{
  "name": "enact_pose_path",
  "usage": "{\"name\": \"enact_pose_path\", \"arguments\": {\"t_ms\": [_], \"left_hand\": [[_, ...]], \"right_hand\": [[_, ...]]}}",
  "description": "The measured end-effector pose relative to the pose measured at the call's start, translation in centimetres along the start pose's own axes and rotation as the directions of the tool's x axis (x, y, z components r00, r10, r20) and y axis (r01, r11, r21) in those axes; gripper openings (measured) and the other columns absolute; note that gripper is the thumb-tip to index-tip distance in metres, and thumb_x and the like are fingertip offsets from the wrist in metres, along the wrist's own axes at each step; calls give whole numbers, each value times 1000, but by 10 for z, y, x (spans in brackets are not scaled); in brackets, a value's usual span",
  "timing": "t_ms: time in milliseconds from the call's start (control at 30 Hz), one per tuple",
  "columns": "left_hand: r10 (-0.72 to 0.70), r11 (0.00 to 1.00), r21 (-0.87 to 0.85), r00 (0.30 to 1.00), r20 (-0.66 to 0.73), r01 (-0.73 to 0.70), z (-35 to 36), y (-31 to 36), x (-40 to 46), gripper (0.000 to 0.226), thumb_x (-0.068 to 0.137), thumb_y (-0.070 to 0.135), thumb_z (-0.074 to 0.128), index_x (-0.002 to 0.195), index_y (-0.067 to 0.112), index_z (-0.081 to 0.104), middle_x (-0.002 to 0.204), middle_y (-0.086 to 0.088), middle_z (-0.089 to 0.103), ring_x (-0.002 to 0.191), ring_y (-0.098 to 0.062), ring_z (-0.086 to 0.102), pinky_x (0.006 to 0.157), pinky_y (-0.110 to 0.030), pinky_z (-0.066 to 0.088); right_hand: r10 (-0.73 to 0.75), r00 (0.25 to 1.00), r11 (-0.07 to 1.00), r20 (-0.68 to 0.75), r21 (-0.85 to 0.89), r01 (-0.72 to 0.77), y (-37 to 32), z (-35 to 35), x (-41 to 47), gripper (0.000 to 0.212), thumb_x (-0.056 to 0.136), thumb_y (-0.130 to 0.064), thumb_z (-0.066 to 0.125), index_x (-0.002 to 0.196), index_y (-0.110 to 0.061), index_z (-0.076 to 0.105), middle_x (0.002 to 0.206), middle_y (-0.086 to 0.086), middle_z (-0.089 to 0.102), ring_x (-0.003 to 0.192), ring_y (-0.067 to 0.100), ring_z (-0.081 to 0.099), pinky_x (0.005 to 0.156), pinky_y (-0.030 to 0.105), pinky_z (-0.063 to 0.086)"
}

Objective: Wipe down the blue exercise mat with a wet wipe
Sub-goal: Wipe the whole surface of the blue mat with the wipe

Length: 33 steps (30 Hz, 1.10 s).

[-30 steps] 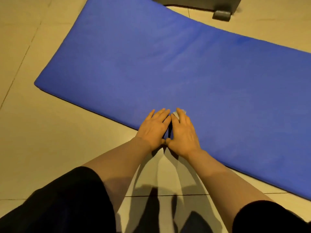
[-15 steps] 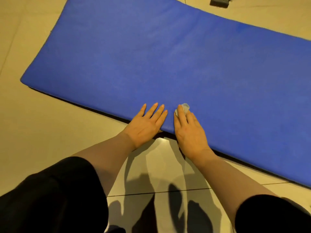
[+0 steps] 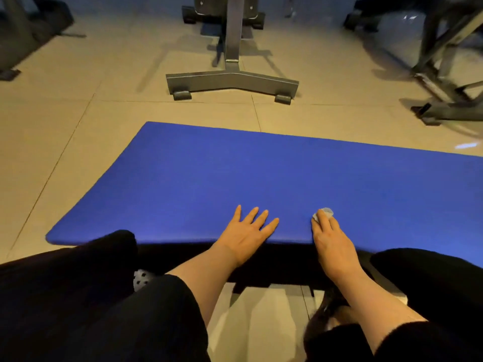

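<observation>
1. Fingers (image 3: 329,226) of the right hand (image 3: 333,241) lie fairly straight and close together, pressing a small pale wet wipe (image 3: 325,213) flat onto the mat; only a crumpled edge of it shows past the fingertips
2. Fingers (image 3: 254,215) of the left hand (image 3: 247,232) are spread and straight, holding nothing, palm down on the mat beside the right hand but clearly apart from it
3. Blue exercise mat (image 3: 261,178) lies flat on the tiled floor (image 3: 52,139), its near long edge just under both wrists, and runs off the right side of the view
4. Judged by its rounded, thick edge, the mat is probably soft foam, light and liable to slide on smooth tile, so the flat left palm looks well placed to pin it
5. The wipe is likely thin, limp and slick, so it is better driven under flat fingers than pinched
6. Both forearms reach forward and down from black sleeves (image 3: 162,322), wrists low, over the mat's near edge
7. A grey metal equipment base (image 3: 232,83) stands on the floor beyond the mat's far edge
</observation>
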<state>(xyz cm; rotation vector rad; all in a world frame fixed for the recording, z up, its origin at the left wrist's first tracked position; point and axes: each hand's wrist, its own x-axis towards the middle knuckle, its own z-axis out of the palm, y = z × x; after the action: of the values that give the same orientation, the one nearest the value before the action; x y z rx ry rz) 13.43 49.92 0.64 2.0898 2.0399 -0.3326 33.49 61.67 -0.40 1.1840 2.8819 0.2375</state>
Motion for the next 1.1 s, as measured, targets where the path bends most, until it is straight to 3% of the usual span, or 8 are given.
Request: {"name": "enact_pose_path", "arguments": {"t_ms": [200,333,467,633,767,833,967,1100], "left_hand": [[2,998,-68,1000,20,-1,-5,91,-31,68,104,22,38,155,22,-8,162,-12,-8,149,-33,-3,117,-58,-3],[-32,997,-66,998,54,35,-15,117,-42,66,104,24,41,155,17,0,163,-11,-3,150,-26,1,118,-53,1],[-82,997,2,993,86,82,-28,122,-67,69,101,13,47,155,12,5,162,-13,1,150,-26,3,119,-51,3],[-213,977,34,977,10,212,-55,67,-109,54,102,13,45,151,10,22,160,-16,13,148,-28,11,119,-49,7],[-374,925,58,927,-14,374,-55,-11,-172,48,101,14,48,146,10,33,152,-16,29,143,-29,24,118,-48,13],[-429,902,85,901,65,424,-46,-56,-205,42,100,15,49,141,12,39,148,-14,35,137,-29,34,116,-47,22],[-430,903,124,851,303,412,-15,-130,-240,39,98,19,49,136,13,47,142,-7,43,126,-26,47,103,-42,42],[-356,930,85,825,438,356,37,-148,-246,41,100,28,49,139,13,46,145,-7,42,128,-26,46,103,-41,43]], "right_hand": [[170,982,982,80,65,-175,20,-18,-76,59,38,13,85,93,8,65,109,20,42,90,39,60,63,39,57],[39,975,979,217,188,-81,9,-17,-114,55,73,5,63,125,4,45,141,19,30,132,39,34,104,37,39],[24,972,955,233,282,-91,-23,-32,-119,54,87,-3,53,137,2,34,149,16,22,141,33,21,107,29,29],[-64,993,917,101,398,19,-81,-61,-100,26,86,3,52,111,1,51,121,17,43,102,35,47,67,36,32],[-161,987,867,-16,475,149,-150,-70,-80,11,81,9,51,87,0,48,101,16,40,65,34,31,60,33,12],[-241,970,816,-36,534,222,-189,-71,-67,11,82,6,52,91,0,52,98,14,41,66,35,37,58,35,13],[-360,932,706,-27,646,291,-254,-56,-48,17,85,3,54,99,-3,63,99,13,52,80,36,54,67,44,46],[-392,919,649,46,722,240,-297,-26,-41,23,90,0,51,108,-6,63,109,8,52,95,29,54,79,35,45]]}}
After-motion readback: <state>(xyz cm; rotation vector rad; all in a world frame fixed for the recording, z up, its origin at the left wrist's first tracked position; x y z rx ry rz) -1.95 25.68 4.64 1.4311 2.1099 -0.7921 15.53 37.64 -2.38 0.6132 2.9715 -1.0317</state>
